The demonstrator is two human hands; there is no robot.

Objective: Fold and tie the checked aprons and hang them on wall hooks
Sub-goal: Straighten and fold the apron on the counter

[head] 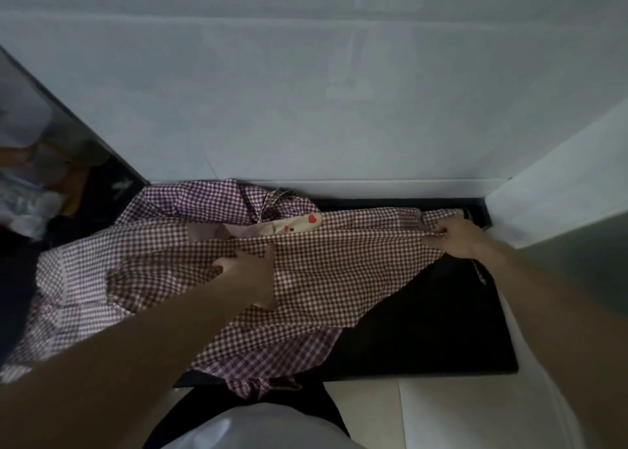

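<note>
Spreading across a dark counter (441,329), the red-and-white checked apron (333,271) is what we log first: thin woven cloth in small gingham squares, creased and pulled into a taut ridge between our two hands. We read no brand, label or writing anywhere on it. At its upper edge sits one cream patch (297,225), rounded at the end, printed with a red heart and small dots we cannot make out. Our left hand (246,271) rests near the middle of the cloth with fingers curled into a gathered fold. Our right hand (457,236) pinches the far right corner, and one narrow checked tie strap (480,271) hangs just beside the wrist.

We count a second item beneath and behind: one purple-and-white checked apron (210,198), same gingham weave, bunched against the pale wall (306,91) and trailing off the counter's near edge. Total aprons: two. Left of the counter a glossy dark panel (40,135) shows blurred reflections.
</note>
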